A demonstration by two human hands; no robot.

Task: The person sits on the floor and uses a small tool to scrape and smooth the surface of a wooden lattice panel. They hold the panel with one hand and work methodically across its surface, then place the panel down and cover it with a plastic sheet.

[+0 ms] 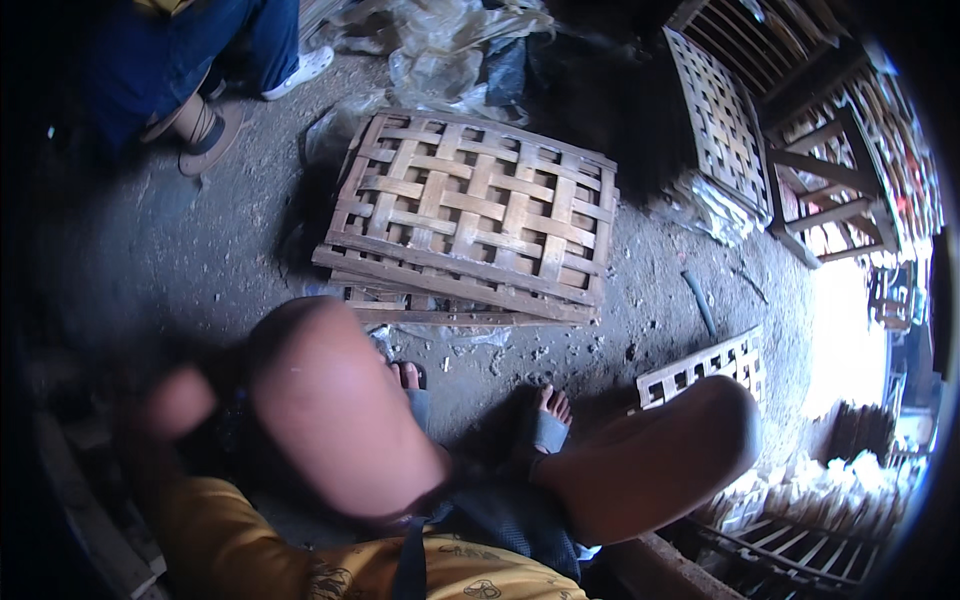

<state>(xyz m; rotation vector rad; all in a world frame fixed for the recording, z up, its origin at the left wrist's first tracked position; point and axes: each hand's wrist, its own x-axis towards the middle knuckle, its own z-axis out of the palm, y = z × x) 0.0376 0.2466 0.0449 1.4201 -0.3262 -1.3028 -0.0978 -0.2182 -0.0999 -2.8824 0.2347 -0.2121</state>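
My left arm, in a yellow sleeve (235, 530), reaches out at the lower left beside my raised left knee. Smeared by motion and half in shadow, my left hand (180, 402) shows no clear fingers, and nothing can be made out in it. My right hand is out of view. In front of my feet lies a low stack of woven bamboo-strip panels (475, 200) in wooden frames. Its top panel sits slightly askew over those below. Neither hand is seen touching the stack.
Another woven panel (720, 120) tops a pile at the far right, near wooden racks (830, 170). A smaller lattice piece (700, 365) lies beyond my right knee (670, 450). Crumpled plastic sheeting (430, 50) lies behind the stack. A person in blue trousers (200, 45) is at the far left.
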